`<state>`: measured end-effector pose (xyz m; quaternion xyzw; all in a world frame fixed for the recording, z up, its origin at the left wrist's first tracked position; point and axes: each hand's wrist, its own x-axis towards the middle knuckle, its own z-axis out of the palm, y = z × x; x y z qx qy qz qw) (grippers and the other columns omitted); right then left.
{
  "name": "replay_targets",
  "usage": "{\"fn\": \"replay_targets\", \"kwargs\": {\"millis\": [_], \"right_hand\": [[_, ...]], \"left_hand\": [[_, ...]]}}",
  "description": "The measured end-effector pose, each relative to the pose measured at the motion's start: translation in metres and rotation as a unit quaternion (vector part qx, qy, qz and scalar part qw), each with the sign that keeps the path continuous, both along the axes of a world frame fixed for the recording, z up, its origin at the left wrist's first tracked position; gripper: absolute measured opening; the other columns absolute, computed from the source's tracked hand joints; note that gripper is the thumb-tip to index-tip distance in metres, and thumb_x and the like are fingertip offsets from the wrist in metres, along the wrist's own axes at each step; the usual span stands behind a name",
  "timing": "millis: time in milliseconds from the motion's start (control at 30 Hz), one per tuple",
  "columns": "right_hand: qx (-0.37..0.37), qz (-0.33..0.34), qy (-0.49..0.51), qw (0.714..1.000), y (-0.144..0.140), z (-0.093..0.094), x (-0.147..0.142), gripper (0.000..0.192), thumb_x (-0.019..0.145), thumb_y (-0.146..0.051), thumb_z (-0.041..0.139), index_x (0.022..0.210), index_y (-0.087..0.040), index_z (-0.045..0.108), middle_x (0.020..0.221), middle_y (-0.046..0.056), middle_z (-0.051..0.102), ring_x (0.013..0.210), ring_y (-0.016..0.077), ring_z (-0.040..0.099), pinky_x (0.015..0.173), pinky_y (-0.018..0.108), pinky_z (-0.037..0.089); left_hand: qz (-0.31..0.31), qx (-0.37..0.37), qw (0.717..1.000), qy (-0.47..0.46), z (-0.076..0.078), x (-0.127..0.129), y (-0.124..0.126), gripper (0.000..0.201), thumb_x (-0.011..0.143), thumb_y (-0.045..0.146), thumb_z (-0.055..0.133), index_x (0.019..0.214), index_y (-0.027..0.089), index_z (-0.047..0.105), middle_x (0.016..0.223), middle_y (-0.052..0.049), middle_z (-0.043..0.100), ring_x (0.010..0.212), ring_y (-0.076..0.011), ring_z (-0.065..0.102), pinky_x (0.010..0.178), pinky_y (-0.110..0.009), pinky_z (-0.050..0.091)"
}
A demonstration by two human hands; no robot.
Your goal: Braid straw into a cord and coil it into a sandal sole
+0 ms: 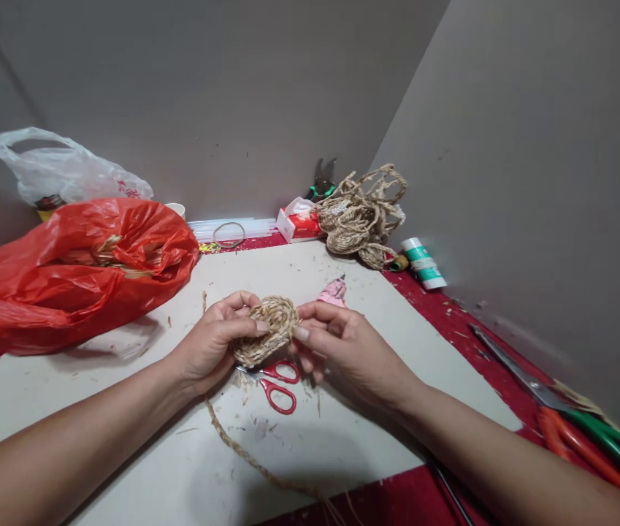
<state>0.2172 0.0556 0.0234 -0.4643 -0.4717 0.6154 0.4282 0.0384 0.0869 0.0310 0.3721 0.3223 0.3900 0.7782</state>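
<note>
Straw braid coil [269,329] pinched between left hand [211,343] at nine o'clock and right hand [342,343] at three; winding in hand, loose braid tail [244,453] next needing tight wrapping.

Both hands [282,340] together (fingers pinched)

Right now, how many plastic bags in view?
2. Red plastic bag lies at the left of the table; white plastic bag sits behind it by the wall. Others may be hidden behind them.
</note>
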Motion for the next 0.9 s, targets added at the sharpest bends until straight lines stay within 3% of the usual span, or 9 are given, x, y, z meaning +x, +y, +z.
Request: {"fn": "replay_targets", "kwargs": {"millis": [233,567,900], "right_hand": [[0.057,-0.024,-0.114,0.992,-0.005,0.008,-0.003,0.009,0.066,-0.019,0.059,0.066,-0.019,0.050,0.046,-0.008,0.047,0.041,0.0068,0.042,0.042,0.020,0.033],[0.098,-0.045,-0.168,0.980,-0.008,0.005,-0.006,0.005,0.060,-0.017,0.050,0.063,-0.020,0.047,0.049,-0.008,0.042,0.043,0.0063,0.036,0.042,0.020,0.030],[0.092,-0.041,-0.176,0.979,-0.008,0.004,-0.006,0.007,0.061,-0.015,0.050,0.062,-0.020,0.046,0.051,-0.008,0.041,0.046,0.0060,0.035,0.043,0.019,0.028]], "left_hand": [[-0.010,0.012,1.000,0.013,-0.004,0.001,-0.003,0.028,0.061,0.009,0.070,0.082,0.016,0.052,0.070,0.001,0.062,0.057,-0.0090,0.056,0.056,-0.020,0.042],[-0.017,0.083,0.986,0.143,-0.004,0.008,-0.013,0.033,0.064,0.023,0.077,0.088,0.017,0.055,0.079,0.000,0.062,0.066,-0.0104,0.056,0.063,-0.023,0.044],[-0.040,0.090,0.982,0.164,-0.003,0.007,-0.013,0.028,0.068,0.027,0.075,0.087,0.016,0.057,0.074,0.001,0.059,0.060,-0.0079,0.051,0.057,-0.021,0.039]]}}
